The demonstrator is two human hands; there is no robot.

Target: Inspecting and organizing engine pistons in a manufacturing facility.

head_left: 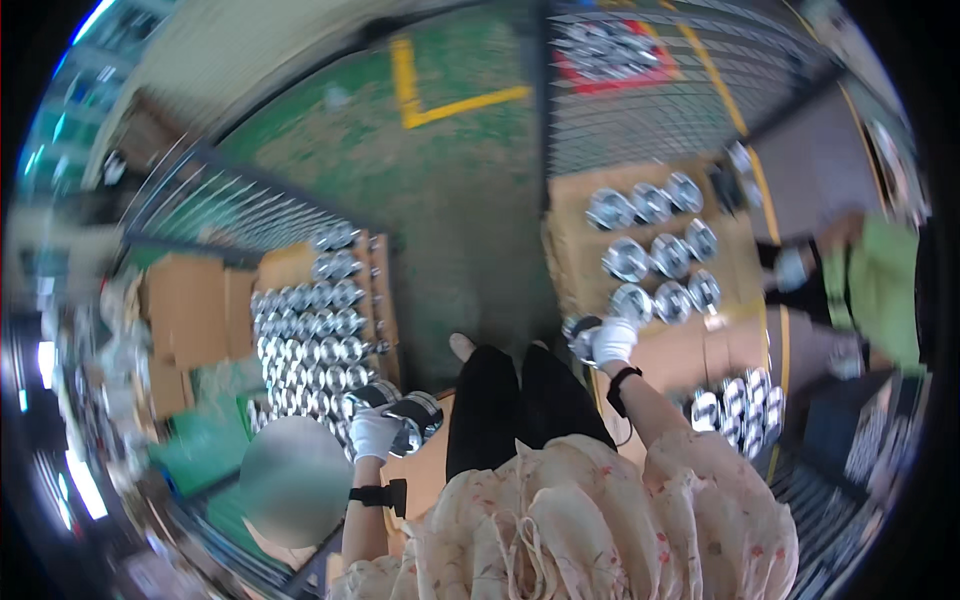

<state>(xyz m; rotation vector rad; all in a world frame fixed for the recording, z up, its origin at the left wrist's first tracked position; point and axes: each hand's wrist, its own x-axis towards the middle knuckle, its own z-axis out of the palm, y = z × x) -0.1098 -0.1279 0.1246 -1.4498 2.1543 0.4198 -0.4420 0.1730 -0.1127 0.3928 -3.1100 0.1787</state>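
My left hand, in a white glove, is closed at the near end of the left stack. It holds a pair of round metal parts with dark sides and shiny rims. On the right, my gloved right hand is closed on another round metal part at the left edge of a cardboard sheet. Three rows of shiny round parts lie on that sheet, just beyond my right hand. Packed rows of similar parts cover the left stack. My fingertips are partly hidden and slightly blurred.
Mesh cage walls rise behind the right cardboard. More parts stand lower right. A person in a green garment is at the far right. Cardboard boxes stand left. A blurred disc hides the lower left. Green floor lies ahead.
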